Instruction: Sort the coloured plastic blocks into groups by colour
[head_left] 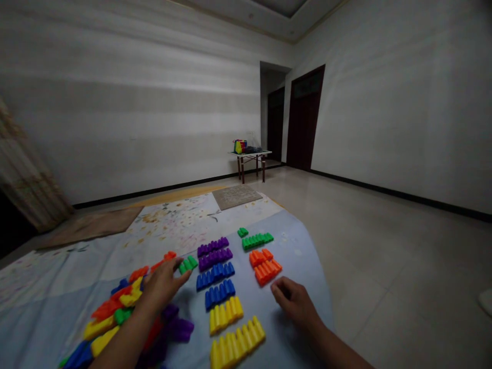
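My left hand reaches over a mixed heap of coloured plastic pieces. Its thumb and index finger are closed on a small group of green plastic pieces. My right hand is loosely curled just below the orange rows, with nothing visible in its fingers. Between the hands, ribbed plastic pieces lie in rows by colour: purple, blue and yellow. Farther right is a green row, with a short green group behind it.
A pale flowered cloth covers the round-edged table, with a grey mat toward its far side and a brown mat at left. A small table bearing coloured items stands by the wall. Tiled floor stretches to the right.
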{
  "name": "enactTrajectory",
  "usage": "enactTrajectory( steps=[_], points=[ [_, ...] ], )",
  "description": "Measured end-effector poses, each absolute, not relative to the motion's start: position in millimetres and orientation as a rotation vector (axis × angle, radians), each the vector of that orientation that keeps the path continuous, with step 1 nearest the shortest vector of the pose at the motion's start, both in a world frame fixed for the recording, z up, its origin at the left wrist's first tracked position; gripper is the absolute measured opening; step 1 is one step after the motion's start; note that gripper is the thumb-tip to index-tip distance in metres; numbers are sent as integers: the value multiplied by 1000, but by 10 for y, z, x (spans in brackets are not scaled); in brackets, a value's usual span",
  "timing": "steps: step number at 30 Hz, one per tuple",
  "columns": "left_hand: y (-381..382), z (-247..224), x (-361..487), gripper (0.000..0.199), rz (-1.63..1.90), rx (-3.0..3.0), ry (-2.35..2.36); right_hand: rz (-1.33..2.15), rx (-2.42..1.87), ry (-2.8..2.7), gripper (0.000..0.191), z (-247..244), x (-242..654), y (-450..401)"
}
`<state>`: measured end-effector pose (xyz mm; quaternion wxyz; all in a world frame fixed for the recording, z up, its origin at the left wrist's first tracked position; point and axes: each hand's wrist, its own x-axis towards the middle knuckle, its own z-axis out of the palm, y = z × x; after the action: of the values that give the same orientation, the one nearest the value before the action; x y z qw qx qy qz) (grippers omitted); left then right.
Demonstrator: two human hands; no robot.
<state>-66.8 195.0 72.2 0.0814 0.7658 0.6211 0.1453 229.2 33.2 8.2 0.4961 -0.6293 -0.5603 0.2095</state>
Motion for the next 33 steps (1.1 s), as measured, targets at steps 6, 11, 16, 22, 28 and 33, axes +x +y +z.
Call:
enactTrajectory(
  steps=[6, 11, 16, 22, 28, 33],
  points=[
    [1906, 966, 140, 47, 449, 2346, 1670, 430, -1408, -1048, 35, 151, 2497, 680],
    [1983, 936, 675, 45, 462, 2349, 1610, 485, -1394, -982, 35, -76, 2551, 736],
    [2108, 809, 1339, 43, 487, 2391, 1612, 562, -1388, -996, 35, -76, 2531, 769],
    [2197, 582, 1984, 45, 469, 2462, 1564, 587, -1398, -1041, 39, -76, 2497, 776],
    [2308, 470, 2116, 41, 338, 2504, 1586, 585, -1386, -1051, 36, -100, 2487, 774],
    [2360, 391, 2092, 39, 302, 2484, 1615, 601, -1397, -1071, 32, -102, 2489, 765]
  ],
)
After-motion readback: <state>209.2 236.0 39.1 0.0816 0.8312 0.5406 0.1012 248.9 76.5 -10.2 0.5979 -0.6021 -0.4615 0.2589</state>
